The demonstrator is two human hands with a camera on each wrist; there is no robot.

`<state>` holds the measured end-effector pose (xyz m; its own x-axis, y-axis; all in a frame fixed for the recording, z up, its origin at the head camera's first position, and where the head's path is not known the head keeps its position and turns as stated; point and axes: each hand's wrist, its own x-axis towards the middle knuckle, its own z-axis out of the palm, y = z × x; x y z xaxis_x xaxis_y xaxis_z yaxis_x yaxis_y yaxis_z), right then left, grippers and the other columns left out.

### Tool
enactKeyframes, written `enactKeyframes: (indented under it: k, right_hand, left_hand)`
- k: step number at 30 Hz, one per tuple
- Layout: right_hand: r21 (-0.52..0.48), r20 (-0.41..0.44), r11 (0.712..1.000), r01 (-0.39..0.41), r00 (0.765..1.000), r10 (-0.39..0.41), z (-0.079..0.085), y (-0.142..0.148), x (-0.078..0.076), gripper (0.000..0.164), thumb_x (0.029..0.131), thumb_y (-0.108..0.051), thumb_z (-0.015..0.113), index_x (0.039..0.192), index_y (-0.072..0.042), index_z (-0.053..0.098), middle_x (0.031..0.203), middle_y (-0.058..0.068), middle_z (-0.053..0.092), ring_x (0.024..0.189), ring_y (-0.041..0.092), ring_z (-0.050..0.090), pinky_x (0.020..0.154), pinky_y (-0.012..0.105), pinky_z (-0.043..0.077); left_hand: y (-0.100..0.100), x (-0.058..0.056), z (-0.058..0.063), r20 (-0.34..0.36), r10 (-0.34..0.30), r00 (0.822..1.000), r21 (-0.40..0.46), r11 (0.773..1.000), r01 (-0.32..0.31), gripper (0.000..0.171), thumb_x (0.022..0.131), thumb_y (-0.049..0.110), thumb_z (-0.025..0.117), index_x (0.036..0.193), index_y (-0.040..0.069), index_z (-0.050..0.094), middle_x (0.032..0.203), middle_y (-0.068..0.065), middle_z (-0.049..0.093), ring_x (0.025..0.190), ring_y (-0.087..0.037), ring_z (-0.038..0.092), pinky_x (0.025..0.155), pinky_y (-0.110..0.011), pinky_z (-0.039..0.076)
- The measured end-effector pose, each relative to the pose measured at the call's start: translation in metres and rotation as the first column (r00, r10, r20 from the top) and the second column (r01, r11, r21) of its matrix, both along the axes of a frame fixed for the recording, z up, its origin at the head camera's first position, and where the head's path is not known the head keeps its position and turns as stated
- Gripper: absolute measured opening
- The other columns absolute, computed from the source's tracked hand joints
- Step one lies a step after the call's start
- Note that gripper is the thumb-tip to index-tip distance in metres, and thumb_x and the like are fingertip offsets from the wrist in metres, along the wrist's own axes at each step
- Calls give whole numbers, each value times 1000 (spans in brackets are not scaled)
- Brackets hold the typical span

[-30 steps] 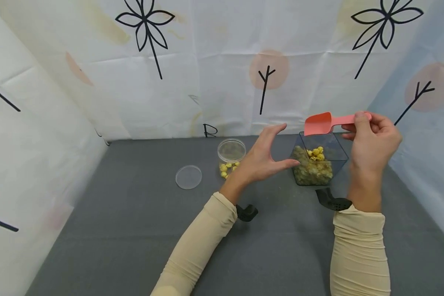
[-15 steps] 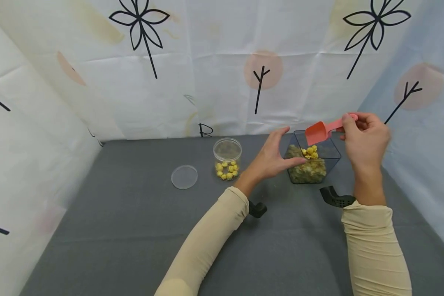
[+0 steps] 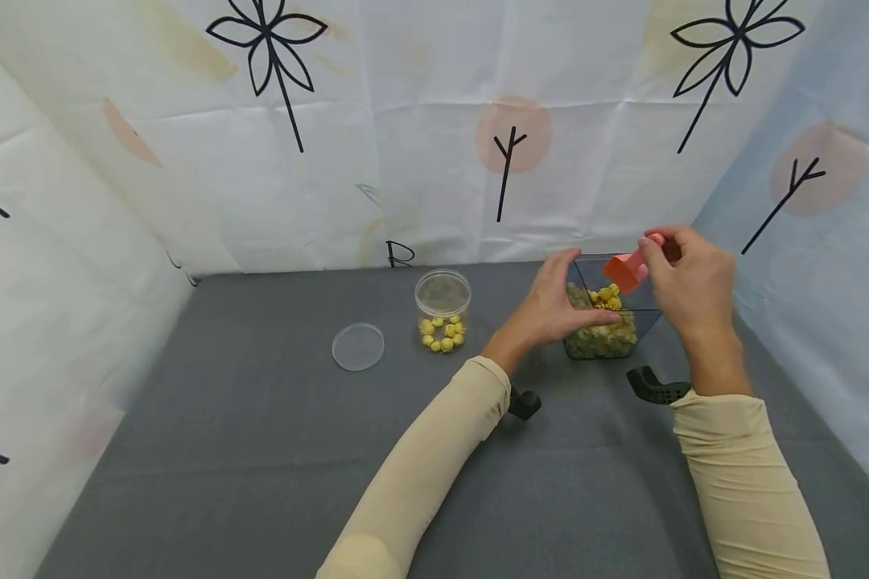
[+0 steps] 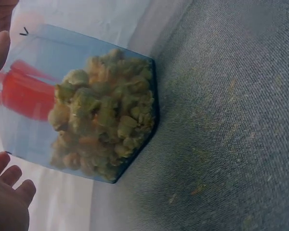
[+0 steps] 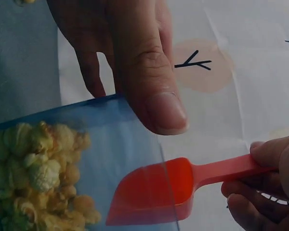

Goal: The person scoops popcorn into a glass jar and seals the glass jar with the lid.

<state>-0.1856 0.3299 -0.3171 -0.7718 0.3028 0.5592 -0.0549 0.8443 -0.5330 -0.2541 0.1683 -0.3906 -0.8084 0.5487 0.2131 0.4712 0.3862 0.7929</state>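
A pink-red scoop (image 3: 625,273) tilts blade-down into the top of a clear square container (image 3: 646,323). My right hand (image 3: 695,281) pinches its handle between thumb and fingers. Popcorn (image 3: 601,334) fills the lower part of the container; in the left wrist view the scoop's blade (image 4: 26,96) shows through the wall, beside the heap. My left hand (image 3: 550,305) spreads at the container's left side, thumb in front and fingers behind. The right wrist view has the left thumb (image 5: 154,91) close by the rim; whether it touches, I cannot tell.
A clear round jar (image 3: 443,296) with several yellow popcorn pieces at its bottom stands left of the container. Beside it a clear round lid (image 3: 358,347) lies flat on the grey table (image 3: 261,450). Printed white cloth (image 3: 420,161) rises behind and at both sides.
The scoop has come down from above the container into its opening, tipping its blade downward. My left hand has moved right to the container's side, uncovering the jar.
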Motion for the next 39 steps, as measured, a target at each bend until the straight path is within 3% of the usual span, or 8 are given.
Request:
enactKeyframes:
  k: [4, 8, 14, 21, 25, 29, 34, 39]
  right_hand:
    - [54, -28, 998, -44, 999, 46, -3, 1, -3, 34, 103, -26, 61, 119, 2, 71, 104, 28, 73, 91, 41, 69, 71, 5, 36]
    - [81, -26, 993, -81, 996, 83, -8, 1, -5, 31, 103, -22, 63, 120, 3, 71, 106, 28, 73, 92, 41, 69, 82, 38, 58]
    - [79, -2, 991, -103, 995, 104, -13, 0, -9, 31, 102, -22, 63, 121, 1, 71, 110, 25, 72, 95, 40, 68, 86, 60, 54]
    - [44, -12, 992, -119, 993, 119, -14, -2, -10, 29, 100, -22, 67, 119, -1, 73, 108, 24, 74, 91, 38, 69, 72, 0, 34]
    - [38, 30, 991, -129, 991, 128, -18, -2, -10, 31, 101, -24, 65, 120, 0, 72, 109, 26, 73, 94, 42, 70, 82, 33, 59]
    - [30, 45, 991, -131, 991, 130, -24, -2, -10, 34, 102, -26, 64, 120, 2, 72, 110, 27, 73, 95, 44, 70, 85, 60, 55]
    - [15, 57, 994, -112, 992, 111, -29, -1, -8, 36, 103, -30, 63, 120, 0, 72, 108, 26, 74, 94, 42, 71, 78, 27, 56]
    - [-20, 62, 994, -104, 993, 105, -32, 1, -7, 38, 103, -34, 61, 120, -2, 73, 105, 27, 74, 90, 42, 71, 65, -3, 30]
  left_hand:
    - [6, -2, -3, 21, 0, 1000, 5, 1000, -1, 112, 78, 56, 84, 164, 29, 17, 170, 6, 18, 156, -16, 27, 120, -43, 40]
    - [10, -3, -7, 51, -4, 999, 23, 1000, 3, 117, 76, 55, 86, 165, 32, 12, 171, 9, 14, 157, -15, 25, 120, -44, 39]
    - [15, -5, -11, 91, -11, 996, 76, 997, 4, 121, 76, 53, 87, 164, 36, 6, 172, 9, 12, 157, -17, 27, 120, -46, 40]
    - [19, -10, -17, 106, -2, 994, 125, 992, -11, 120, 76, 49, 88, 164, 36, 8, 167, 8, 22, 150, -16, 37, 117, -40, 43]
    - [21, -12, -19, 107, 4, 994, 145, 989, -20, 118, 75, 48, 89, 163, 36, 10, 164, 7, 26, 146, -16, 40, 117, -39, 44]
    - [23, -12, -21, 108, 2, 994, 150, 989, -19, 117, 76, 46, 89, 163, 35, 12, 164, 6, 27, 145, -16, 41, 117, -38, 44]
    - [25, -12, -22, 110, 0, 994, 151, 988, -16, 115, 77, 45, 88, 163, 35, 13, 163, 7, 28, 143, -13, 40, 116, -34, 43]
    - [28, -10, -22, 109, -7, 994, 152, 988, -10, 114, 77, 44, 88, 163, 32, 14, 163, 6, 28, 144, -13, 40, 116, -33, 43]
